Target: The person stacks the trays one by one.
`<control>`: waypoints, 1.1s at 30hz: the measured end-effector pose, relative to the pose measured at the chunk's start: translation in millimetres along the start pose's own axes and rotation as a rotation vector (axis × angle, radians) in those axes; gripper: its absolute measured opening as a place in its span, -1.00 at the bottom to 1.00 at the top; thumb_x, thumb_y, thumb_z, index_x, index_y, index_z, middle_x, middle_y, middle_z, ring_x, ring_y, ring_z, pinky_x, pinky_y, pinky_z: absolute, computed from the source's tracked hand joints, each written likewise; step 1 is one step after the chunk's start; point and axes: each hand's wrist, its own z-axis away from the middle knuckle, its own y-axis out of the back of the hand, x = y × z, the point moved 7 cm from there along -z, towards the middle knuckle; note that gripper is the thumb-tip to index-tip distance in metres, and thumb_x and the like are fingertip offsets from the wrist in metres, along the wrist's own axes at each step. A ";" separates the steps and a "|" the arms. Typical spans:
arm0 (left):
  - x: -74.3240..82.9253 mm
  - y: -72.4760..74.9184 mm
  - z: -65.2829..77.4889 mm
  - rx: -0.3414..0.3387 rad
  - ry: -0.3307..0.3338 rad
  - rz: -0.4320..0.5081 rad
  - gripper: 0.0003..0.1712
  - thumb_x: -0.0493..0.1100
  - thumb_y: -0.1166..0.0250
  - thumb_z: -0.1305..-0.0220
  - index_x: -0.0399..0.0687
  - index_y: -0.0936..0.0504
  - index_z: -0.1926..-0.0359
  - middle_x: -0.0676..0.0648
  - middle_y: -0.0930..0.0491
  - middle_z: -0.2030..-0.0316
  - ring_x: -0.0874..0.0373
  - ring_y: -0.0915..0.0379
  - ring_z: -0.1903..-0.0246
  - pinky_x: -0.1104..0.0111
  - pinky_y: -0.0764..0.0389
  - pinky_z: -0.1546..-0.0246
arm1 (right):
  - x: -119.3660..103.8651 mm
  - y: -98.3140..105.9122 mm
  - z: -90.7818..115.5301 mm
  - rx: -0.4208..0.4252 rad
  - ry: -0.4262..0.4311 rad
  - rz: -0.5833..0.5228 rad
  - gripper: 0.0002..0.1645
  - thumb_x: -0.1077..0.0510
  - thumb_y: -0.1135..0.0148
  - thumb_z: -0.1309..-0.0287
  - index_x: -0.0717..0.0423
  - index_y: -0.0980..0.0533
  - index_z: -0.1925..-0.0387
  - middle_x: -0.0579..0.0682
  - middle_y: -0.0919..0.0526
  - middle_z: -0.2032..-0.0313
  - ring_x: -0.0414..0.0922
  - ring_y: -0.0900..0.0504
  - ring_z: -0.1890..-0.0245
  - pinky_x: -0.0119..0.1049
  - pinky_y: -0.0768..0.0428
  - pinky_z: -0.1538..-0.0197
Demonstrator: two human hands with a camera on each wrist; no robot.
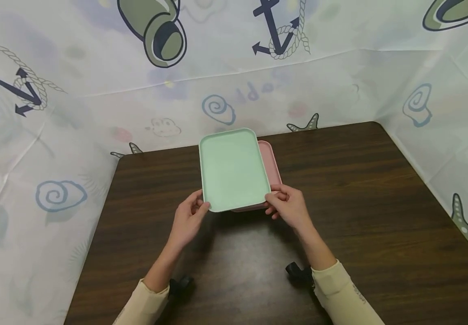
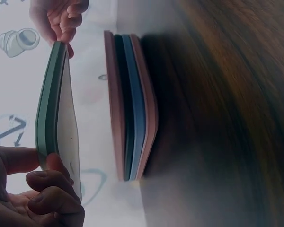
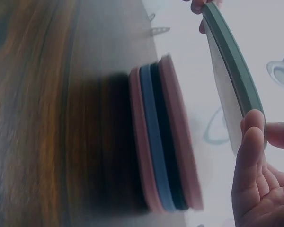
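Both hands hold a light green rectangular tray (image 1: 234, 169) in the air by its near corners. My left hand (image 1: 189, 216) pinches the near left corner, thumb on top and fingers beneath. At the near right corner my right hand (image 1: 292, 207) does the same. Below the green tray, apart from it, lies a stack of trays; its pink top tray (image 1: 270, 162) is mostly hidden in the head view. The left wrist view shows the stack's edges: the pink top tray (image 2: 114, 104), a dark green tray (image 2: 125, 109), a blue tray (image 2: 136, 106) and a pink bottom tray (image 2: 147, 106).
The stack stands on a dark wood-grain table (image 1: 360, 203), toward its far edge. A pale cloth (image 1: 234, 72) printed with shells, anchors and starfish hangs behind and at the sides. A black device (image 1: 299, 273) sits at the right wrist, another (image 1: 181, 286) at the left.
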 end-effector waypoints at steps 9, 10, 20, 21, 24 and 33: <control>-20.9 -36.4 -23.5 -0.034 -0.010 -0.014 -0.55 -0.25 -0.22 -0.34 -0.32 -0.51 -0.21 -0.21 -0.60 0.38 0.15 -0.40 0.54 0.37 -0.36 0.47 | 21.1 27.0 -4.5 0.063 -0.056 -0.029 -0.55 0.29 -0.25 -0.21 0.44 -0.50 -0.11 0.25 -0.70 0.42 -0.15 -0.66 0.61 -0.33 -0.59 0.53; -21.5 -39.9 -25.3 -0.039 -0.012 -0.013 -0.55 -0.25 -0.21 -0.35 -0.33 -0.51 -0.21 -0.21 -0.60 0.38 0.15 -0.40 0.54 0.36 -0.36 0.47 | 22.4 29.5 -5.2 0.071 -0.057 -0.028 -0.56 0.29 -0.26 -0.21 0.43 -0.51 -0.10 0.23 -0.70 0.43 -0.16 -0.66 0.61 -0.34 -0.59 0.54; -27.7 -55.2 -36.0 -0.039 -0.002 -0.057 -0.55 -0.23 -0.22 -0.34 -0.32 -0.53 -0.21 -0.07 -0.56 0.42 0.16 -0.39 0.56 0.32 -0.37 0.46 | 36.5 39.1 -8.8 0.108 -0.100 -0.026 -0.54 0.27 -0.27 -0.22 0.42 -0.50 -0.12 0.20 -0.71 0.42 -0.19 -0.66 0.61 -0.36 -0.60 0.53; -27.9 -55.4 -37.1 -0.036 -0.008 -0.065 -0.55 -0.23 -0.22 -0.34 -0.32 -0.53 -0.22 -0.07 -0.56 0.42 0.16 -0.37 0.58 0.32 -0.36 0.48 | 37.3 39.2 -9.6 0.111 -0.101 -0.025 -0.54 0.27 -0.27 -0.22 0.42 -0.50 -0.12 0.19 -0.71 0.42 -0.19 -0.66 0.61 -0.36 -0.60 0.53; -26.5 -55.6 -39.7 -0.019 -0.025 -0.089 -0.55 -0.22 -0.23 -0.34 -0.28 -0.54 -0.22 -0.07 -0.56 0.42 0.17 -0.34 0.61 0.32 -0.34 0.52 | 38.8 40.1 -11.6 0.125 -0.091 -0.022 -0.55 0.26 -0.27 -0.23 0.41 -0.51 -0.12 0.16 -0.71 0.44 -0.20 -0.66 0.61 -0.36 -0.60 0.53; -29.1 -55.9 -39.4 0.016 0.008 -0.157 -0.52 -0.16 -0.23 -0.34 -0.23 -0.54 -0.24 -0.04 -0.60 0.36 0.18 -0.42 0.54 0.30 -0.40 0.48 | 40.3 41.4 -15.4 0.138 -0.058 0.016 -0.52 0.23 -0.27 -0.26 0.39 -0.50 -0.16 0.20 -0.71 0.41 -0.21 -0.66 0.61 -0.36 -0.61 0.53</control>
